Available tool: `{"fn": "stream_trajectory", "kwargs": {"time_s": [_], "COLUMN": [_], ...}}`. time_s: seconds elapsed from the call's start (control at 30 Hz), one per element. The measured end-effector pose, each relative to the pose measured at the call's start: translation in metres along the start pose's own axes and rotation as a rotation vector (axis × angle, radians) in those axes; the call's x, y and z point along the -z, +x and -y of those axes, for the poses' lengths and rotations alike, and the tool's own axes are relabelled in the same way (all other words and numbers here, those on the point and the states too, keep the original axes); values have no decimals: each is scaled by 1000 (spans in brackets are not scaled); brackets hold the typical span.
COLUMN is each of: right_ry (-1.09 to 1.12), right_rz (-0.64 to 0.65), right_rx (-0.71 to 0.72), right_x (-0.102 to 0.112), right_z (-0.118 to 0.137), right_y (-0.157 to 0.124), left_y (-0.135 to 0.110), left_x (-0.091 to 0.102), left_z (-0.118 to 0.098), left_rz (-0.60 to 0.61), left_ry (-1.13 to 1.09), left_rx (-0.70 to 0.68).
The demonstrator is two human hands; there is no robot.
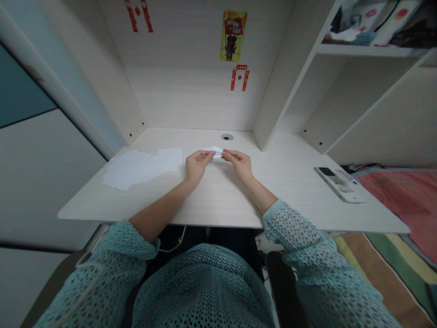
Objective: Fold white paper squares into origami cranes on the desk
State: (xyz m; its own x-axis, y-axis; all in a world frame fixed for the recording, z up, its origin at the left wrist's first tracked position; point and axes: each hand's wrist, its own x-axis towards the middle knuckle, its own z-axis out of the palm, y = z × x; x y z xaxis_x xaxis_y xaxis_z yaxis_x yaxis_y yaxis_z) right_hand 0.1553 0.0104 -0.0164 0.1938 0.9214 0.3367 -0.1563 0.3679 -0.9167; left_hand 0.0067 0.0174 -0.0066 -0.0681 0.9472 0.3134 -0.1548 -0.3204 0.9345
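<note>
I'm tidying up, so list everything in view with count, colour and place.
Desk: one, white, centre
Held paper: one, white, centre
Loose papers: several, white, desk left
Phone: one, white, desk right
Hole: one, grey, desk rear
Poster: one, yellow, wall
Stickers: two sets, red, wall
Shelf: one, white, upper right, contents unclear
Panels: several, teal-white, left
Cloth: one, red, far right
Striped cloth: one, multicoloured, lower right
Cable: at least one, white, below desk
Knit top: one, turquoise, bottom
Left hand: one, bare, holding paper
Right hand: one, bare, holding paper
</note>
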Motion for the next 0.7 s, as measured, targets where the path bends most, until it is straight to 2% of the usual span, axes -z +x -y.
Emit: {"fn": "stream_trajectory", "kwargs": {"time_s": [0.37,0.6,0.7], "right_ry": [26,70,96], "right_rz": [13,-25,5], "right_rx": [16,-49,-110], "right_x": [-4,-1,-1], "right_z": [6,2,3], "right_y": [-3,-2,-3], "left_y": [-3,-2,-2], "left_x": [-3,-1,-1], "left_z": [-7,2,3], "left_rz": [-27,-19,-35], "left_ry": [-17,-9,-14], "left_rx": [-6,-63,-71]}}
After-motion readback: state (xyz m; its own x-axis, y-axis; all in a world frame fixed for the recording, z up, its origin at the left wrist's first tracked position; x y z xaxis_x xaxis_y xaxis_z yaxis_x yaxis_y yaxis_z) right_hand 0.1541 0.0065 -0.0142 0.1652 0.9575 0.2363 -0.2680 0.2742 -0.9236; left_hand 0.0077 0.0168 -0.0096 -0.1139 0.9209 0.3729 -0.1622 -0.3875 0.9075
